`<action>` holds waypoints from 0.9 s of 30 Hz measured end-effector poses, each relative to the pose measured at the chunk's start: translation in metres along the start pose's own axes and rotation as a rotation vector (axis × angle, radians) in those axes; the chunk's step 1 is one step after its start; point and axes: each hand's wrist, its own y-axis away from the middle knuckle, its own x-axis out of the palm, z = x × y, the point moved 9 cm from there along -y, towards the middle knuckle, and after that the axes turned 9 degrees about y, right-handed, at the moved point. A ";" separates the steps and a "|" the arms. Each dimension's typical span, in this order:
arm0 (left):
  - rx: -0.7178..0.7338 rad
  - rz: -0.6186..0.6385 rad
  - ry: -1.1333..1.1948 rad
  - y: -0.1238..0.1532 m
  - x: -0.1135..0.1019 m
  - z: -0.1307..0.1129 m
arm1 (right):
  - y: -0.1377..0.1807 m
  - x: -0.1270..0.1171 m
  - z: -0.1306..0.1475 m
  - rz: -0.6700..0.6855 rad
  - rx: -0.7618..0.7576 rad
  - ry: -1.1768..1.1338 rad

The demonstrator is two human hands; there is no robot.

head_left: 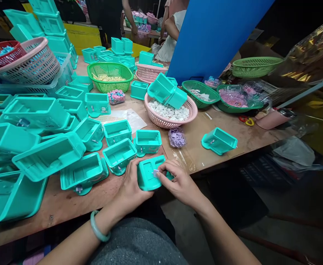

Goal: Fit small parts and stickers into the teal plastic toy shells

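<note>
My left hand (131, 180) is wrapped around a teal plastic box (146, 176), held over the table's front edge with one flat face toward me. Between the thumb and fingertips of my right hand (178, 180) is a small pale lilac piece (156, 173), against that face of the box. Whether the piece is seated in the box or only touching it, I cannot tell. Just beyond my hands stand similar open teal boxes (120, 152). A small clear tray of lilac pieces (177, 138) lies past my right hand.
Many teal boxes (37, 112) crowd the table's left side. A pink basket (152, 117) of white parts and a green basket (110, 86) stand behind. One teal box (219, 141) sits to the right, near scissors (246, 120). A blue panel (211, 40) rises behind; other people are in the background.
</note>
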 end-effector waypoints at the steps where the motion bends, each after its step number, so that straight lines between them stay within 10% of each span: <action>1: 0.049 0.015 -0.049 -0.001 0.000 -0.011 | 0.002 0.000 0.004 0.010 -0.002 0.040; 19: 0.304 0.134 -0.287 0.003 0.016 -0.050 | 0.013 -0.005 0.012 -0.026 0.147 -0.014; 27: 0.282 0.092 -0.356 0.001 0.023 -0.058 | 0.030 -0.016 0.020 -0.250 0.108 0.122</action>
